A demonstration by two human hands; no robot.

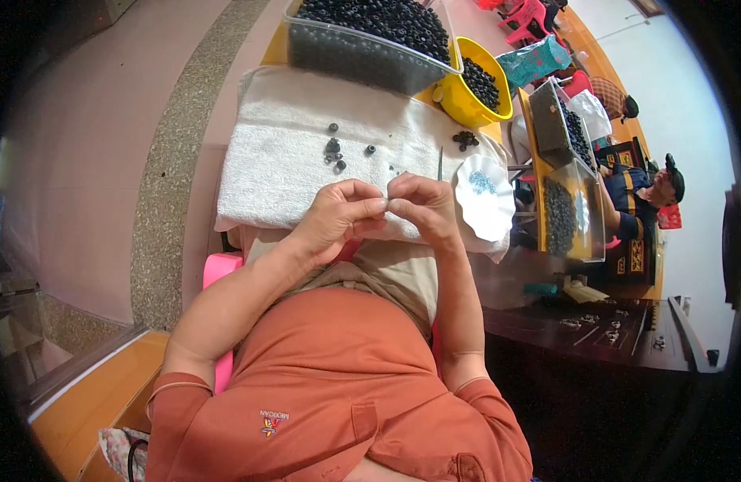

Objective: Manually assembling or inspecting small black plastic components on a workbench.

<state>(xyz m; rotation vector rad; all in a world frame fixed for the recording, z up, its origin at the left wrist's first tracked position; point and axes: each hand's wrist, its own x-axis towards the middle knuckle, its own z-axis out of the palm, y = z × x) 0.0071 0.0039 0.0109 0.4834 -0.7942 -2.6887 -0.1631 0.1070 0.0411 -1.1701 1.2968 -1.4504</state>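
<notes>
Bringing left hand (342, 215) and right hand (427, 210) together above the near part of a white towel (266, 161), thumb and forefinger of each pressed together at the tips, both pinches meeting in the middle. Cannot tell whether gripping any part there: too small and too covered to identify.

Found loose black pieces (332, 147), small and rounded, on the towel just far of the left hand, some close together, others apart. Noted a single black piece (370, 150) slightly to the right of these. Logged a thin dark tool (440, 163) farther right, lying near to far, and a heap of dark pieces (465, 140) beyond. Recorded a white scalloped dish (489, 217) right of the right hand, holding pale-blue bits (482, 183).

Sighted a clear bin (370, 72) of black pieces at the far side, with a yellow tub (463, 104), likewise stocked, just beside on the right. Observed further clear-walled bins (546, 132) well to the right, near a co-worker (628, 193) in dark clothing.
</notes>
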